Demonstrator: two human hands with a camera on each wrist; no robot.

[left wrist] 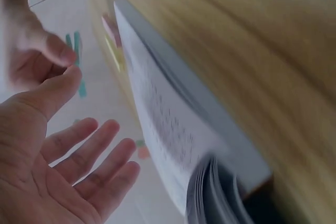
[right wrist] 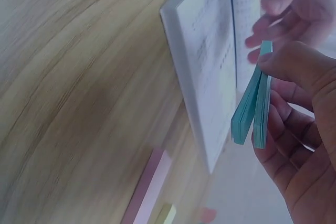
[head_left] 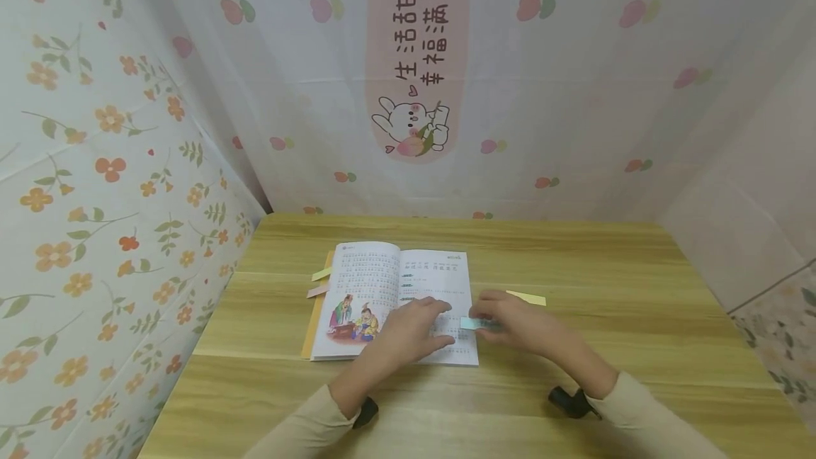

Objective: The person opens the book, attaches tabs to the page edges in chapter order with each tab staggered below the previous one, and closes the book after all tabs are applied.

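An open book (head_left: 440,268) with printed text and a coloured picture lies on the table. Over its right page hovers my left hand (head_left: 414,328), fingers parted and relaxed, with nothing in its grasp. At the page's right edge my right hand (head_left: 519,321) pinches a teal sticky-note pad (right wrist: 261,119) between thumb and fingers. In the right wrist view the pad splits into two stacks that fan apart at the lower end. The left thumb (left wrist: 65,85) points close to the pad in the left wrist view; whether it touches cannot be made out.
A yellow sticky-note pad (head_left: 532,299) lies right of the book, behind my right hand, and a pink pad (right wrist: 147,190) lies beside it. Yellow (head_left: 321,274) and pink (head_left: 317,291) tabs stick out from the book's left edge. Printed curtains stand behind the wooden table (head_left: 574,246).
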